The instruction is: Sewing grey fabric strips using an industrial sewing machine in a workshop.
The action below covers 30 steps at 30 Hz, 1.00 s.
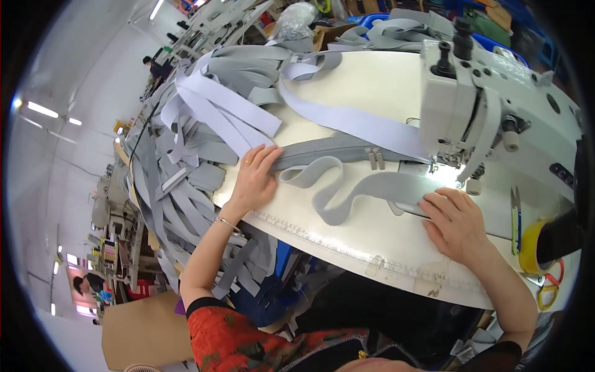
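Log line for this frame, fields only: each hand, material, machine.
left hand flat on grey zipper strip | right hand pressing grey fabric band near needle | sewing machine on white table

Bare worktop [372, 229] between hands, passable; sewing machine [483, 105] blocks beyond right hand [455, 220]; strap pile [186, 167] crowds left hand [254, 177].

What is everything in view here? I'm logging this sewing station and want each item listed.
sewing machine: one, white, right rear of the table
table: one, white, ruler strip along its front edge
grey zipper strip: one, running from the left hand to the needle
grey fabric band: one, looped, in front of the zipper
strap pile: many, grey and lilac, left edge
scissors: one pair, right of the machine
tape roll: one, yellow, far right
left hand: flat on the zipper strip
right hand: fingers pressing the band
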Motion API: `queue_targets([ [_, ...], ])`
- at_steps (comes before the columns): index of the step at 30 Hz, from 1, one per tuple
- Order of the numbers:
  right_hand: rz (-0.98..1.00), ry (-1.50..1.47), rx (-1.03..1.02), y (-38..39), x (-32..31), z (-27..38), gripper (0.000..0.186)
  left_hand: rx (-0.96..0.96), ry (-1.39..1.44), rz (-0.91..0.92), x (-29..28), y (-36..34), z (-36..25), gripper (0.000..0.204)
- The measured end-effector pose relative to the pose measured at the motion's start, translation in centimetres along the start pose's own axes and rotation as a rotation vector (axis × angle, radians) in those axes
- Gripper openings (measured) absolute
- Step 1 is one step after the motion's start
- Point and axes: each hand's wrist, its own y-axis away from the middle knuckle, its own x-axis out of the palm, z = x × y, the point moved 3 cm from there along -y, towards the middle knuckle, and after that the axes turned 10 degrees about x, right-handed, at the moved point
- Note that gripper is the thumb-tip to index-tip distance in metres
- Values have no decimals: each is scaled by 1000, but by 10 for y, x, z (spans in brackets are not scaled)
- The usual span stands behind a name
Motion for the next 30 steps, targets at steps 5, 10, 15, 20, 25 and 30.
queue_targets([
  [5, 0, -3, 35, 2, 0, -2, 31, -176, 207, -48, 9, 1, 20, 61],
  [10, -7, -7, 68, 2, 1, -3, 31, -353, 626, -377, -5, 0, 46, 46],
  [15, -31, -34, 63, 1, 6, -2, 28, -377, 729, -880, -57, -45, 7, 40],
  [20, -42, -43, 70, 5, 5, -8, 28, 434, 543, -196, -71, -99, -137, 40],
  [25, -56, -72, 45, 1, 4, -5, 29, 757, 91, -345, -24, -120, -189, 32],
  [30, -60, -61, 59, 3, 8, -5, 29, 653, -156, -378, 4, -136, -181, 33],
])
